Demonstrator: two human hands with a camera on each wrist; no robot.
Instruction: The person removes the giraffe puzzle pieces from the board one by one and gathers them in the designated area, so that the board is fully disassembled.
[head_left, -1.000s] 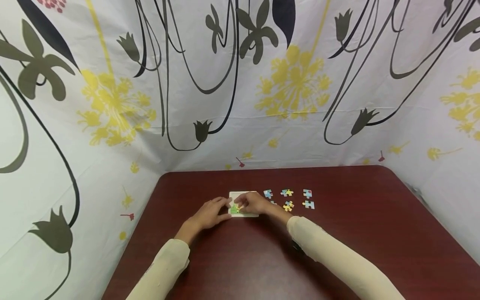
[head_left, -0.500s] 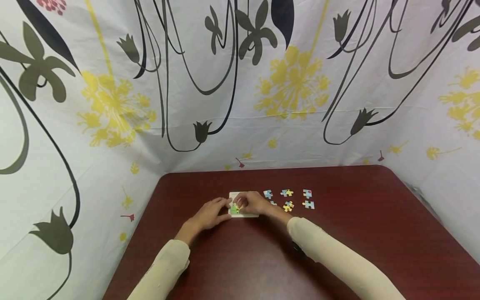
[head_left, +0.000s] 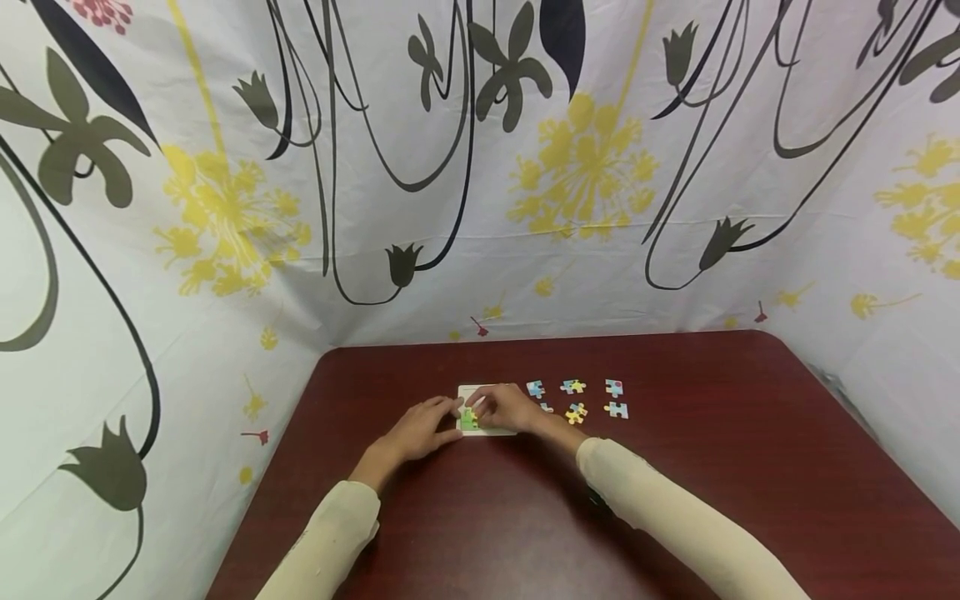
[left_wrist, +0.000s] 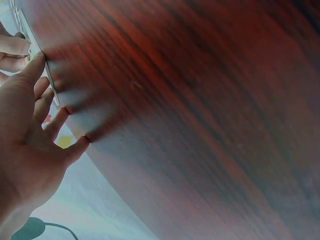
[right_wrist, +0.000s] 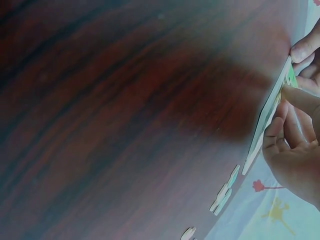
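Note:
A small white-framed jigsaw board (head_left: 491, 432) lies on the dark red table between both hands. Green and yellow puzzle pieces (head_left: 468, 419) show in its lower left part. My left hand (head_left: 422, 429) has its fingers spread, with fingertips at the board's left edge and the thumb by its near corner. In the left wrist view the left hand's fingers (left_wrist: 75, 150) reach down to the tabletop. My right hand (head_left: 512, 407) is over the board, pinching a puzzle piece against it with thumb and index finger. The right hand (right_wrist: 295, 150) mostly hides that piece.
Several loose puzzle pieces lie right of the board, including a blue one (head_left: 536, 388), a yellow one (head_left: 577, 413) and a light blue one (head_left: 617, 410). The table (head_left: 675, 483) meets a flower-patterned cloth (head_left: 465, 308) at the back and sides.
The right fingers shift slightly over the board, and a bit more green shows at its lower left. The left hand stays in place at the edge.

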